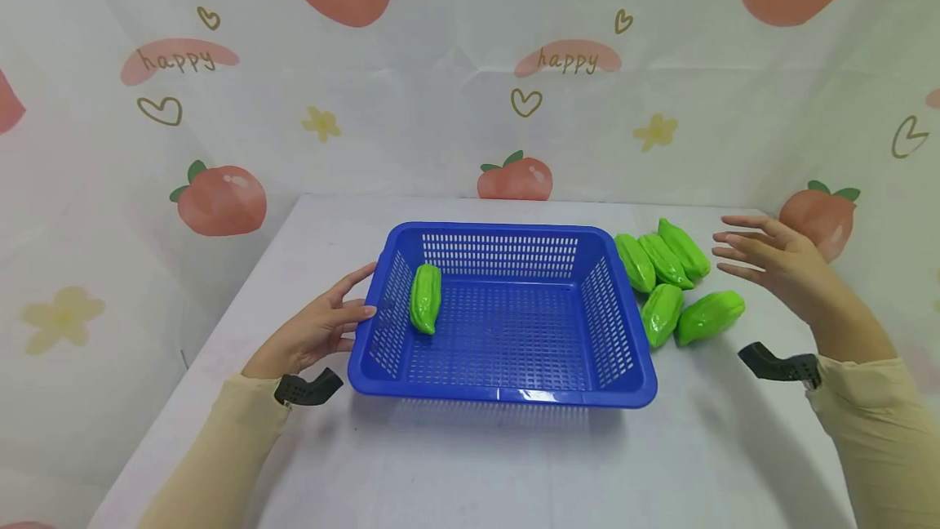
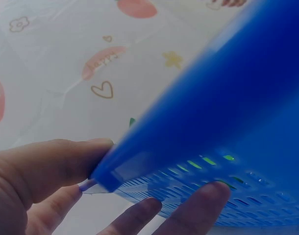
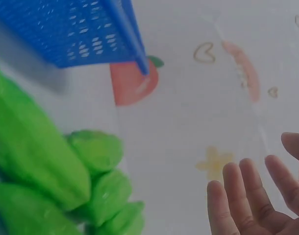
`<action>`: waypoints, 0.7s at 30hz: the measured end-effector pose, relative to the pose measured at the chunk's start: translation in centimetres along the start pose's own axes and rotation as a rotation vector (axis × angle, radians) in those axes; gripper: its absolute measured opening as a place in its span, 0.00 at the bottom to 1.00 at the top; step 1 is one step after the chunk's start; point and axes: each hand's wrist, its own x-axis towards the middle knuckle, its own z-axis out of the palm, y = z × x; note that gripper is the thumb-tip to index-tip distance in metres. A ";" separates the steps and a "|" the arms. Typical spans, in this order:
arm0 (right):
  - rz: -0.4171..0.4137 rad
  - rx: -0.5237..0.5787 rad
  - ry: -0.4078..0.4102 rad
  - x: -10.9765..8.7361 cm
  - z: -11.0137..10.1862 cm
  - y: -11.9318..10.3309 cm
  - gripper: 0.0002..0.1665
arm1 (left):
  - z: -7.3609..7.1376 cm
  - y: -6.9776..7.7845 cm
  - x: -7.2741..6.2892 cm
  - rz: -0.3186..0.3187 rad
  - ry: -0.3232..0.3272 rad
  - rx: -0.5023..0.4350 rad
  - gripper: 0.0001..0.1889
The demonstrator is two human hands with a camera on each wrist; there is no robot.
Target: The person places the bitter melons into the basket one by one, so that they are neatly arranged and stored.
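**Peach-print backdrop (image 1: 426, 137), white tabletop (image 1: 470, 468), one blue slotted basket (image 1: 455, 395)**

So the backdrop's got peaches, hearts, yellow flowers and the word "happy" on it, and it hangs right behind the table. The plastic basket sits pretty much mid-table, and there's a single star fruit (image 1: 426, 299) in it (that's my read on these glossy green ridged things), lying lengthwise near the left wall. A bunch of five more star fruit (image 1: 662, 313) is just outside the basket's right side, three at the back and two in front, all bunched up close.

Hands are well apart, one on each side. The left hand (image 1: 312, 329) grips the basket's left rim, and the left wrist view shows fingers on both sides of the edge, with bits of green peeking through the slots. The right hand (image 1: 796, 276) is up in the air just right of the bunch, fingers loose and spread a bit, holding nothing. Both arms are in beige sleeves (image 1: 209, 447) with black wrist mounts (image 1: 312, 388).
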 end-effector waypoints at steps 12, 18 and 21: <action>0.061 0.014 0.137 -4.0 -3.1 3.5 0.22 | 0.0 0.0 0.1 -0.006 -0.016 -0.006 0.42; 0.131 -0.050 0.263 -4.9 -3.2 4.7 0.18 | 0.1 0.1 0.1 -0.007 0.009 -0.002 0.43; 0.143 -0.046 0.316 -5.3 -3.2 5.1 0.16 | 0.1 0.0 0.1 -0.006 0.016 -0.001 0.43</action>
